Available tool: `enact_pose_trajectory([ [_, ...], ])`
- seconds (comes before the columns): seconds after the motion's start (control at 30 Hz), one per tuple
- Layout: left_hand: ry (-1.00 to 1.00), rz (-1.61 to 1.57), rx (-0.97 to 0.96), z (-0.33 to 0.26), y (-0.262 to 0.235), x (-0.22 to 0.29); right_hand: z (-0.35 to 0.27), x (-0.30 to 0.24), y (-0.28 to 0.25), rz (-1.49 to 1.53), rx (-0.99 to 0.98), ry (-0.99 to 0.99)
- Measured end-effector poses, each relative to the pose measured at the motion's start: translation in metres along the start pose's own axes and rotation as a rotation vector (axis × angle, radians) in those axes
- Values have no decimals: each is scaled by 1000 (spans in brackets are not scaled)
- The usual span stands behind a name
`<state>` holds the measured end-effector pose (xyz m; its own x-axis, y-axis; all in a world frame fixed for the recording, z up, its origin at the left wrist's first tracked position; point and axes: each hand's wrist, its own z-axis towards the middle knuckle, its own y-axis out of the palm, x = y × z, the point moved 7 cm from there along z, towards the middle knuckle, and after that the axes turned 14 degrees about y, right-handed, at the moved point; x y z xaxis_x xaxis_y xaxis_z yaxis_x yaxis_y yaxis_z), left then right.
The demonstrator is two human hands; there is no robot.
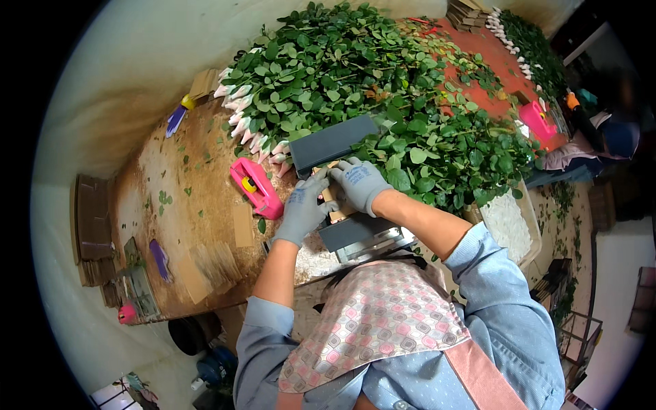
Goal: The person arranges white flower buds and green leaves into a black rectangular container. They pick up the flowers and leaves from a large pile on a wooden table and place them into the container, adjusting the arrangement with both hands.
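Note:
Both hands wear grey gloves and meet over a tan cardboard piece between two dark grey panels. My left hand closes on the cardboard from its left side, fingertips bent over it. My right hand has its fingers curled onto the far part of the cardboard, close to the left fingertips. Beyond them lies the far dark panel; the near dark panel sits on a pale metal frame by my apron. The hands hide most of the cardboard.
A pink tape dispenser stands left of my hands, near a cardboard strip and fanned cardboard sheets. Leafy stems with white-wrapped heads heap up beyond. At right are a white-filled bin and another person.

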<state>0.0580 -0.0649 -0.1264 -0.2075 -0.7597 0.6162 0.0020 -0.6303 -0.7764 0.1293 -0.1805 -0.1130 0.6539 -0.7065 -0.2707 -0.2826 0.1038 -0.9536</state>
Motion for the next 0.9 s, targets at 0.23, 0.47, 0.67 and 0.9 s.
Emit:
enact_pose_trajectory([
  [0.23,54,85,20,-2,4,-4,-102,-9,-25,185,382,-237],
  [0.47,117,75,91,-3,5,-1,-122,-7,-15,-202,514,-385],
  [0.67,104,-22,39,5,-1,0,-78,-8,-44,-354,257,-393],
  [0.9,120,-391,90,-3,3,-43,28,23,-23,-186,-308,20],
])
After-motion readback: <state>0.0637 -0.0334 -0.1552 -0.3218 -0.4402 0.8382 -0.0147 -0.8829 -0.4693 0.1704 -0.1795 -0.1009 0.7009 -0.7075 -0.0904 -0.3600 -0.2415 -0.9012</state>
